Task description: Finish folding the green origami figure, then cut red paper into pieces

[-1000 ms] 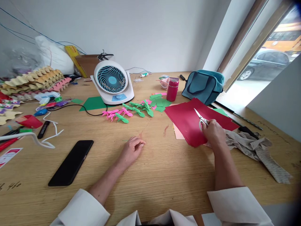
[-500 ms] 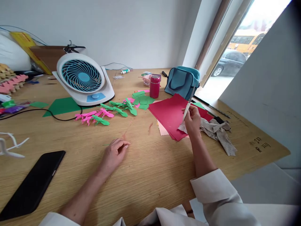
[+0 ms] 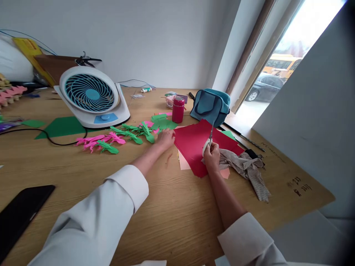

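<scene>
Gripping a pair of white-handled scissors [image 3: 208,141], the right hand [image 3: 213,158] is closed around the handles, with the blades pointing up and apparently closed, above the stack of red paper sheets [image 3: 199,142]. The left hand [image 3: 165,138] reaches forward, fingers loosely curled and holding nothing, resting at the left edge of the red stack; whether it touches the paper I cannot tell. Just left of it lie green and pink folded paper pieces [image 3: 122,135]. A crumpled beige cloth [image 3: 245,168] lies right of the scissors hand, on the wooden table [image 3: 177,214]. Behind stand a red bottle [image 3: 178,109], a blue bag [image 3: 210,105] and a desk fan [image 3: 90,96].
</scene>
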Demonstrator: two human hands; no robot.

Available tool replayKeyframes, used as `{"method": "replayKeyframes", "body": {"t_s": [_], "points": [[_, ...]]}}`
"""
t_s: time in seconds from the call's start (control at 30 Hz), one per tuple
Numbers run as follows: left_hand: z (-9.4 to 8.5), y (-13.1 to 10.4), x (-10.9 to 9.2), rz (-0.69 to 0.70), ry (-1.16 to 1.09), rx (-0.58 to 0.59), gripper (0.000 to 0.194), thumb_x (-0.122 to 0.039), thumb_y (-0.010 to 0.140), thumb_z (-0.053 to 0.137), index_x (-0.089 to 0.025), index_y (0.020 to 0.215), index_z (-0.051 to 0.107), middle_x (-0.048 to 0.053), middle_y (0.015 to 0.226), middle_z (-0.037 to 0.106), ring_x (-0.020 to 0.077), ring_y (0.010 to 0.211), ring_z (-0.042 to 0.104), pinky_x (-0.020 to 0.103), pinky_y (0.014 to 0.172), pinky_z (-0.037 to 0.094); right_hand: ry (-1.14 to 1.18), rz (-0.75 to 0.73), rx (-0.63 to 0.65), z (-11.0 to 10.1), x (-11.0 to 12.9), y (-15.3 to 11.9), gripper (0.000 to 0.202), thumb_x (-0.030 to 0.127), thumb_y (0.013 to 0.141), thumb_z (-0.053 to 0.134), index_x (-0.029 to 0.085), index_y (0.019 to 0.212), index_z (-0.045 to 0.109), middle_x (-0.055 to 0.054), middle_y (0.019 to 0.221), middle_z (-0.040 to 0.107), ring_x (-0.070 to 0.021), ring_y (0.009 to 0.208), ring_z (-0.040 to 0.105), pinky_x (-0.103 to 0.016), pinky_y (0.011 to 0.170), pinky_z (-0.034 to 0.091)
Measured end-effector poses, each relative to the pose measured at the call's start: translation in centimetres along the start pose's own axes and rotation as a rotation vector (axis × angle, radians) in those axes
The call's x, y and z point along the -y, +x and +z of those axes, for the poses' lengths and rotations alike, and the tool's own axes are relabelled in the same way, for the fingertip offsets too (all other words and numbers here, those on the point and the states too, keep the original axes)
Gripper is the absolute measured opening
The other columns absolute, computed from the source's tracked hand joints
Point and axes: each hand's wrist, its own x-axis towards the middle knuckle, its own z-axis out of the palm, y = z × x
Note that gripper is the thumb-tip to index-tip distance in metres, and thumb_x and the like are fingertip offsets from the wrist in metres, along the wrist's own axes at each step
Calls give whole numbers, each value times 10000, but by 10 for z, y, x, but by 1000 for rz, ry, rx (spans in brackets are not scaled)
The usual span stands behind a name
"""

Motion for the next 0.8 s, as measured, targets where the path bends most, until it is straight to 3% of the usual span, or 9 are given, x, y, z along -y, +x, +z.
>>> {"method": "replayKeyframes", "body": {"t_s": [0.1,0.3,0.4,0.6,0.8], "points": [[7,23,8,-131,62,9,326,-328,852,580,-155,1108,683,176,1188,616,368,1192,510,492,983,422,-12,-3,30,0,1,0,317,468,876,473,184,989,557,-101,931,699,-254,828,640,-353,758,439],[8,41,9,-193,122,96,559,-614,698,691,-190,1063,703,179,1263,572,424,1240,447,535,1007,365,-13,6,39,1,0,1,291,442,881,474,190,997,564,-106,969,704,-262,892,639,-348,771,437],[7,45,2,-213,131,136,543,-619,647,730,-207,1001,718,164,1261,576,426,1239,456,527,1021,350,-13,17,40,1,0,0,290,447,872,492,197,996,570,-99,964,705,-266,888,640,-351,774,437],[10,50,-6,-247,121,163,797,-656,593,753,-183,1218,611,214,1340,549,445,1262,457,556,1038,318,7,28,33,1,3,0,289,445,883,485,194,1001,565,-90,939,699,-260,869,642,-358,782,452],[9,56,-7,-242,71,160,584,-533,541,833,-185,989,692,195,1188,658,462,1171,535,563,977,360,49,30,17,4,3,1,287,449,885,501,195,1003,563,-79,924,698,-249,846,654,-360,774,471]]}}
